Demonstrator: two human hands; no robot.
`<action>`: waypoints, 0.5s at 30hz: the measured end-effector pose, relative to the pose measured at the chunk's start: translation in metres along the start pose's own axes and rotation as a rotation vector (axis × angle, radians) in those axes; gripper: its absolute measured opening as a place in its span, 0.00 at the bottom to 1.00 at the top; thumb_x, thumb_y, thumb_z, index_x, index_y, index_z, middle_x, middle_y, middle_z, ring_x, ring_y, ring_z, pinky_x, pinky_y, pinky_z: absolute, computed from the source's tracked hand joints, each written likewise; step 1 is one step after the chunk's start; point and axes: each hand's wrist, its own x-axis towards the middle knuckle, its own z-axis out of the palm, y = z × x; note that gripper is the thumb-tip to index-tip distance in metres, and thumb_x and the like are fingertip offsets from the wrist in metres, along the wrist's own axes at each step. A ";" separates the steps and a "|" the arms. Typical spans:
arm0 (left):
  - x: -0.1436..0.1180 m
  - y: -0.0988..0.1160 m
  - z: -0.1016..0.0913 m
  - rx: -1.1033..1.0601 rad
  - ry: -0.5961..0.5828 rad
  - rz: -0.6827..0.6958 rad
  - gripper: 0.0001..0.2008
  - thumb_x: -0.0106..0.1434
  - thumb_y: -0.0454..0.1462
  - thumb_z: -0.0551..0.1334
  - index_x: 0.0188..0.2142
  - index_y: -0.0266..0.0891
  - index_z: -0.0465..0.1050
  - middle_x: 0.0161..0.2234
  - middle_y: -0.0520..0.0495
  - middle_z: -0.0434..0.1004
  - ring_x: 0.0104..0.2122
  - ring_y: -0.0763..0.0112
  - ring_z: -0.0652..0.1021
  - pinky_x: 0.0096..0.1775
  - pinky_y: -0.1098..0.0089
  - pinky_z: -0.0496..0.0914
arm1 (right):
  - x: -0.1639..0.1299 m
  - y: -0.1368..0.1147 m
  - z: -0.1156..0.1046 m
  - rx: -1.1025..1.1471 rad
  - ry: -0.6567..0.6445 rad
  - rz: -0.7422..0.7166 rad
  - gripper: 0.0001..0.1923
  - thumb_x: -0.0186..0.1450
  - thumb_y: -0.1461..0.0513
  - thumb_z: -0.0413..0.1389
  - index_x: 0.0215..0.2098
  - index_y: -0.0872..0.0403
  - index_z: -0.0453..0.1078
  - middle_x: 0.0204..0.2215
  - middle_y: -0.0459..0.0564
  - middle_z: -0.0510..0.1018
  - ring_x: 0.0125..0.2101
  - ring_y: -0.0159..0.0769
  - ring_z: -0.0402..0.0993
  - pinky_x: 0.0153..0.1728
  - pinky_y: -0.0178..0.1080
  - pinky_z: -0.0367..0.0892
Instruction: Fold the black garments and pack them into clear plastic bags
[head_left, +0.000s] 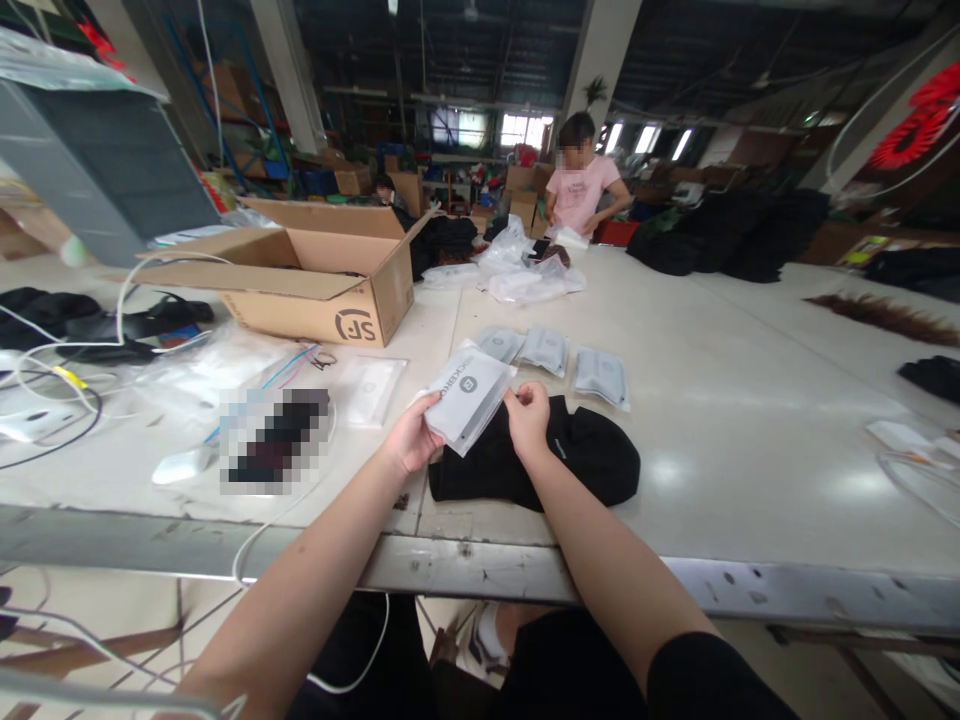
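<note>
My left hand [414, 434] grips the left edge of a frosted plastic bag [471, 398] with dark lettering and a round logo. At its right edge, the curled fingers of my right hand [528, 410] pinch the same bag. It is held tilted above a black knitted or cloth garment [600, 455], perhaps a cap, which lies flat on the table and is partly covered by my right arm. Beyond it rest several similar filled bags, one of them a packed bag [601, 376] on the right. A flat bag [369, 390] lies left of my left hand.
An open cardboard box [315, 290] stands at the back left. Near it are crumpled clear plastic [217, 375], white cables and a blurred dark object [277, 440]. Farther back, a person in a pink shirt [585, 190] stands near plastic bags [517, 265]. Black piles [727, 235] sit back right.
</note>
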 end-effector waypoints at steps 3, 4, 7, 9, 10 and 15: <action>0.003 -0.001 0.000 -0.011 -0.024 0.054 0.19 0.65 0.38 0.61 0.54 0.35 0.70 0.43 0.40 0.82 0.38 0.61 0.83 0.40 0.61 0.79 | -0.006 -0.007 -0.004 -0.020 -0.287 0.046 0.18 0.62 0.47 0.58 0.25 0.51 0.65 0.18 0.43 0.69 0.20 0.33 0.66 0.24 0.37 0.64; 0.004 -0.002 0.000 -0.008 -0.037 0.064 0.18 0.65 0.38 0.61 0.54 0.35 0.70 0.43 0.40 0.82 0.37 0.62 0.83 0.40 0.61 0.79 | -0.008 -0.009 -0.004 0.012 -0.403 0.095 0.18 0.63 0.46 0.57 0.27 0.51 0.67 0.16 0.42 0.68 0.18 0.32 0.64 0.21 0.36 0.62; 0.005 -0.006 0.002 0.025 -0.078 0.089 0.17 0.66 0.39 0.62 0.52 0.35 0.72 0.43 0.41 0.82 0.35 0.64 0.83 0.36 0.65 0.79 | -0.011 -0.011 -0.003 0.087 -0.622 0.228 0.19 0.61 0.45 0.59 0.31 0.52 0.70 0.13 0.40 0.69 0.13 0.31 0.61 0.17 0.34 0.57; 0.006 -0.009 0.005 0.056 -0.094 0.111 0.16 0.65 0.39 0.62 0.51 0.35 0.73 0.45 0.42 0.82 0.37 0.65 0.82 0.37 0.67 0.79 | -0.010 -0.010 -0.003 0.146 -0.663 0.273 0.19 0.59 0.46 0.62 0.30 0.53 0.70 0.14 0.41 0.71 0.14 0.30 0.62 0.17 0.34 0.60; 0.006 -0.011 0.007 0.071 -0.095 0.122 0.16 0.65 0.38 0.63 0.51 0.36 0.74 0.46 0.42 0.82 0.38 0.64 0.82 0.39 0.68 0.78 | -0.009 -0.010 -0.003 0.190 -0.666 0.285 0.19 0.57 0.46 0.64 0.30 0.53 0.71 0.17 0.43 0.73 0.16 0.31 0.65 0.20 0.35 0.64; 0.009 -0.022 0.016 0.117 -0.102 0.162 0.22 0.62 0.38 0.67 0.56 0.38 0.72 0.50 0.42 0.80 0.49 0.61 0.80 0.51 0.65 0.75 | -0.009 -0.017 -0.008 0.397 -0.693 0.292 0.30 0.51 0.52 0.70 0.49 0.50 0.73 0.41 0.50 0.82 0.42 0.43 0.79 0.45 0.47 0.75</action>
